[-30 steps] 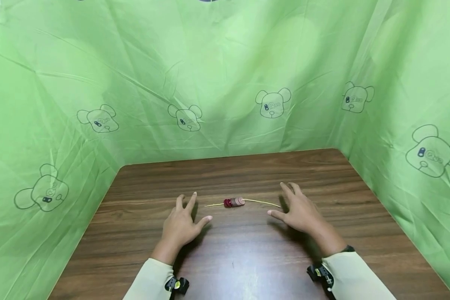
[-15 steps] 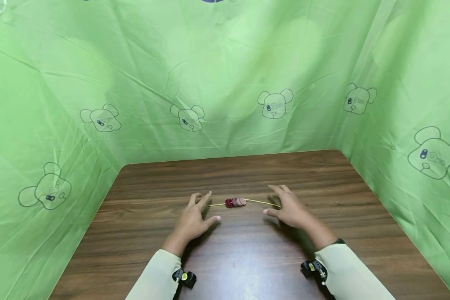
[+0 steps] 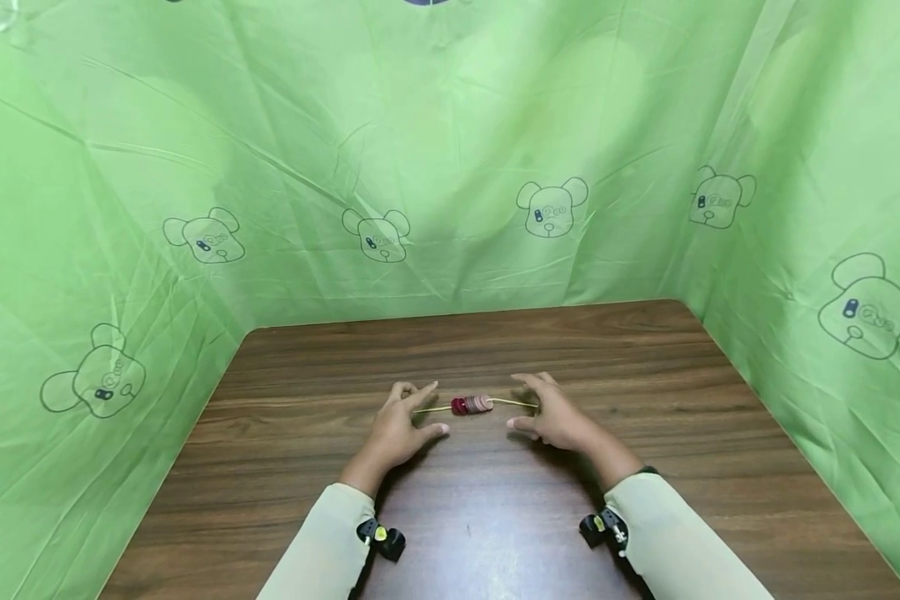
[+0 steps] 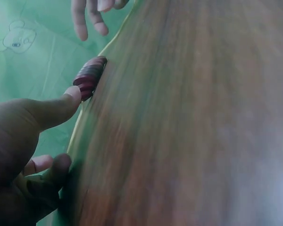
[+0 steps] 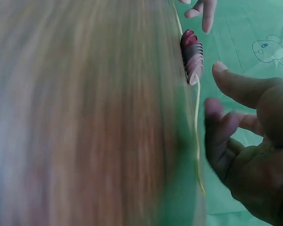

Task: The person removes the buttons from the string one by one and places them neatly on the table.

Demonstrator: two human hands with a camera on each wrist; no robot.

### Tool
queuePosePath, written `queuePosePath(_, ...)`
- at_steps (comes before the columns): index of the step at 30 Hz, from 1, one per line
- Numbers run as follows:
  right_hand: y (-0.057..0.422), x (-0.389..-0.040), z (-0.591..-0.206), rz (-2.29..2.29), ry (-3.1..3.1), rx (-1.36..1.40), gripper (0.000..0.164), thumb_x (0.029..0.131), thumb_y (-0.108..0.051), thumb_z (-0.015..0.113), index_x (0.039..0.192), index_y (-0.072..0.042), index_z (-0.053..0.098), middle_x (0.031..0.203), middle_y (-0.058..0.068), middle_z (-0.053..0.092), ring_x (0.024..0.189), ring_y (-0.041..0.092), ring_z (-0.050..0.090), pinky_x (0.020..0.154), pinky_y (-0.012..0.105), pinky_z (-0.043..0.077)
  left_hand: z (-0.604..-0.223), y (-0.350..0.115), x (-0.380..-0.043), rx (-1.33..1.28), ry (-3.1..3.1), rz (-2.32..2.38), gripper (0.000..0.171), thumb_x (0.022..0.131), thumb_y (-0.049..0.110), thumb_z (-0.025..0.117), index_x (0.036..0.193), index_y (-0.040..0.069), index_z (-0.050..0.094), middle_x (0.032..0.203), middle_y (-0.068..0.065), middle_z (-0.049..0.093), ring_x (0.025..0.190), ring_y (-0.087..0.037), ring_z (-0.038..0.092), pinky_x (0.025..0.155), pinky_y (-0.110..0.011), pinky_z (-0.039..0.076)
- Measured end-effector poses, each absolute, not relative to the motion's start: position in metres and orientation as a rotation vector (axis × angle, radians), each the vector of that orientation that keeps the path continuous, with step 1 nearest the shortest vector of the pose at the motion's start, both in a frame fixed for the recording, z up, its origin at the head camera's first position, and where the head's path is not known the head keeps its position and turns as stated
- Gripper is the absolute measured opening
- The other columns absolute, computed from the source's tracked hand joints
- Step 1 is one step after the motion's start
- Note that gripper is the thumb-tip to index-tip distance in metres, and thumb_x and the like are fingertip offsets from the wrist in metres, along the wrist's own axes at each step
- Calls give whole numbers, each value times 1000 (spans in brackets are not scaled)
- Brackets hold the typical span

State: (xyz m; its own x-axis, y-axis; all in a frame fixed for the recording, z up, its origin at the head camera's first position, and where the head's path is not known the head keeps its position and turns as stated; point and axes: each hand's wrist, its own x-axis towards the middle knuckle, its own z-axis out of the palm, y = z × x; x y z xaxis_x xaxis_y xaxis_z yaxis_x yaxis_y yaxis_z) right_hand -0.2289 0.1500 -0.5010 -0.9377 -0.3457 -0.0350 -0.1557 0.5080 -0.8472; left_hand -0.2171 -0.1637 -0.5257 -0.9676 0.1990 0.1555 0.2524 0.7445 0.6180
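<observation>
A short row of round discs (image 3: pixel 471 405), dark red, brown and pale pink, is threaded on a thin yellow cord (image 3: pixel 512 403) lying across the wooden table. My left hand (image 3: pixel 396 429) is at the cord's left end, thumb and index finger spread apart. From the other side, my right hand (image 3: pixel 558 419) hovers at the right stretch of cord, its thumb also apart from the fingers. In the right wrist view the discs (image 5: pixel 193 56) sit just beyond the thumb tip, and the cord's loose end hangs beside the fingers. The left thumb overlaps the dark red discs (image 4: pixel 87 82) in the left wrist view.
The brown wood-grain table (image 3: pixel 465 350) has rounded far corners. Green fabric (image 3: pixel 450 167) printed with mouse-like faces rises behind it and on both sides. A small black device is strapped to each wrist, over pale sleeves (image 3: pixel 318 542).
Both hands have moved inward toward the discs, the left going right and the right going left. Their fingers stay spread. The discs and cord lie in nearly the same place.
</observation>
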Motion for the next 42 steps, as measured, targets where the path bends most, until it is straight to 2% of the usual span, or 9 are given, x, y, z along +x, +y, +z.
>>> queuePosePath(2, 146, -230, -502, -1452, 2495, -399, 86, 91, -7, 88, 164, -3, 43, 148, 32, 47, 70, 23, 68, 54, 32, 58, -527, -162, -219, -362, -2851, -1038, 79, 86, 40, 94, 156, 24, 62, 136, -12, 56, 113, -32, 65, 100, -58, 56)
queuePosePath(4, 143, -233, -504, -1487, 2461, -387, 83, 92, -6, 87, 164, -4, 45, 144, 32, 47, 61, 19, 64, 49, 31, 56, -529, -161, -221, -354, -2848, -1040, 74, 87, 38, 93, 153, 24, 65, 131, -11, 55, 108, -29, 63, 97, -54, 56)
queuePosePath(11, 136, -241, -510, -1563, 2477, -330, 69, 91, 2, 84, 155, -3, 58, 132, 30, 49, 55, 17, 59, 45, 30, 55, -533, -156, -227, -350, -2817, -1038, 59, 87, 34, 94, 141, 22, 76, 114, -6, 51, 95, -20, 53, 83, -41, 50)
queuePosePath(17, 133, -246, -513, -1609, 2449, -279, 63, 92, 2, 84, 151, -4, 63, 131, 28, 51, 52, 14, 58, 44, 28, 53, -534, -153, -231, -322, -2825, -983, 52, 84, 36, 95, 132, 21, 81, 107, -6, 54, 88, -17, 50, 74, -35, 46)
queuePosePath(21, 130, -248, -516, -1619, 2443, -281, 58, 91, 1, 85, 146, -2, 67, 129, 28, 53, 49, 13, 57, 44, 27, 52, -533, -151, -235, -297, -2831, -937, 49, 83, 39, 95, 128, 23, 83, 103, -7, 58, 86, -17, 52, 69, -35, 46)
queuePosePath(25, 128, -250, -519, -1597, 2474, -275, 51, 90, 0, 86, 139, -3, 73, 127, 25, 55, 51, 13, 56, 44, 25, 50, -533, -148, -237, -292, -2824, -894, 46, 82, 39, 96, 124, 24, 85, 101, -6, 60, 89, -17, 56, 69, -35, 48)
queuePosePath(35, 122, -253, -523, -1577, 2561, -261, 33, 90, -4, 88, 122, -2, 81, 120, 21, 61, 75, 17, 56, 50, 23, 50, -533, -146, -238, -263, -2822, -889, 43, 81, 39, 97, 121, 26, 86, 101, -5, 61, 91, -19, 60, 70, -36, 49)
queuePosePath(42, 117, -253, -527, -1565, 2619, -201, 28, 89, -3, 89, 116, -2, 83, 116, 19, 64, 69, 15, 56, 49, 22, 48, -535, -145, -238, -256, -2843, -890, 38, 83, 40, 95, 118, 28, 87, 101, -3, 61, 89, -17, 60, 68, -35, 47)
